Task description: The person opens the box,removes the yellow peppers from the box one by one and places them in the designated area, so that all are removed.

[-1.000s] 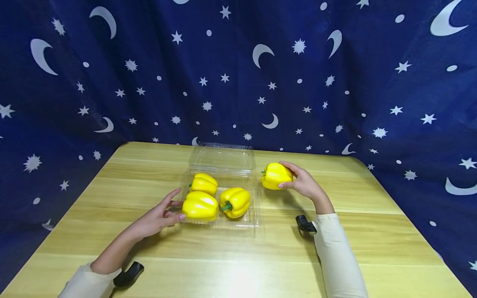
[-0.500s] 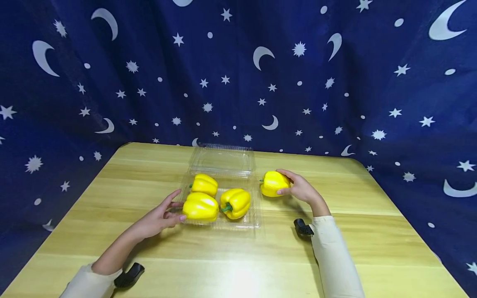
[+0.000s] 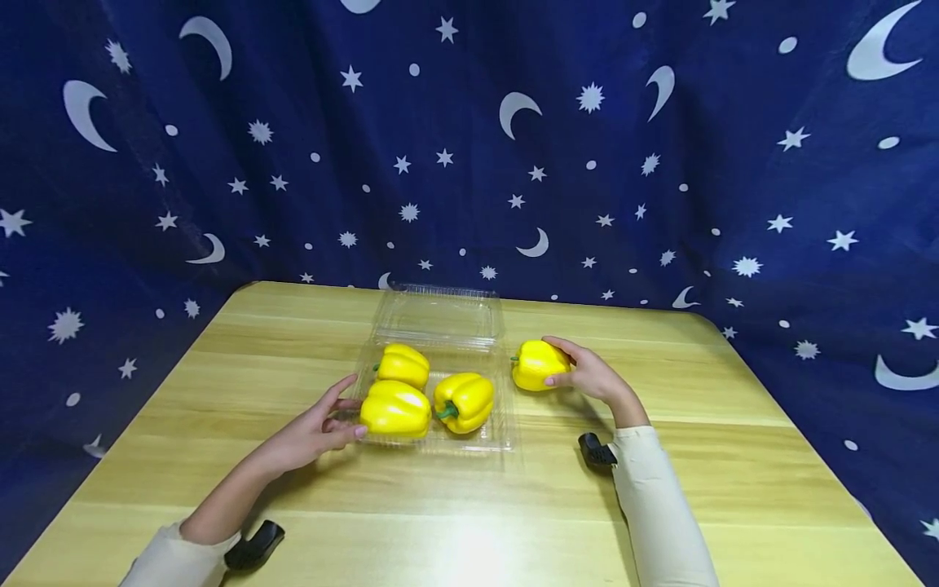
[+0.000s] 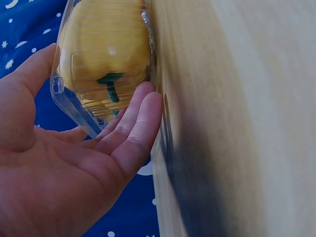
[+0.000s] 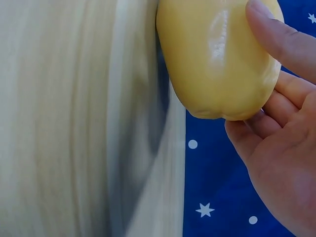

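Note:
In the head view my right hand holds a yellow bell pepper, thumb and fingers round its blunt end, just right of a clear plastic clamshell box. The pepper's green stem points left toward the box. In the right wrist view the same pepper is close over the table, with the thumb along its side. My left hand rests against the box's left end. Its fingers are fairly straight along the ribbed wall in the left wrist view. Three yellow bell peppers lie inside: back left, front left and right.
The box's hinged lid lies folded back toward the far edge of the wooden table. A dark blue curtain with moons and stars hangs behind. Black wrist devices sit at both cream sleeves.
My right hand has brought the held pepper a little lower and nearer the box, then barely moved in the last half second. The left hand and the box have stayed in place.

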`<action>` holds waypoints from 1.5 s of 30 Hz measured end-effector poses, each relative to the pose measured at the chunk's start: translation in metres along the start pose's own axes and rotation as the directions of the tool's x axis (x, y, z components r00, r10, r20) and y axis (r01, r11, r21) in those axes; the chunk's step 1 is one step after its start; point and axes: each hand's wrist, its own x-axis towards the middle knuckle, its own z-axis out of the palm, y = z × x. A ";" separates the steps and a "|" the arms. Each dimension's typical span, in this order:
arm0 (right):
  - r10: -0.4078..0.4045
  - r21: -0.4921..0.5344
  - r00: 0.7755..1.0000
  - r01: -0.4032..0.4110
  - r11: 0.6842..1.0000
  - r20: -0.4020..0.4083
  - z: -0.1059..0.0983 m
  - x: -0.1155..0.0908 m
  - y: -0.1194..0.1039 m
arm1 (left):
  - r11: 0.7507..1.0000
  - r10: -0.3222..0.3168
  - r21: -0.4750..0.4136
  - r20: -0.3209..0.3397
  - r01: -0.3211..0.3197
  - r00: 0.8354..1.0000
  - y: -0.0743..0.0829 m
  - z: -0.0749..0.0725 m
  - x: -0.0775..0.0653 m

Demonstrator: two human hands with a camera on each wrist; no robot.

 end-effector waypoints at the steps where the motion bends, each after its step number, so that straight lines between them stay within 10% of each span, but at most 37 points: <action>1: -0.002 -0.002 1.000 0.002 1.000 0.003 0.000 0.000 0.000 | 1.000 -0.002 -0.001 -0.001 0.002 1.000 0.000 0.000 0.000; 45: -0.001 0.046 0.999 -0.001 0.999 0.048 -0.001 -0.003 0.007 | 1.000 0.002 -0.002 -0.019 -0.002 1.000 -0.004 0.002 0.000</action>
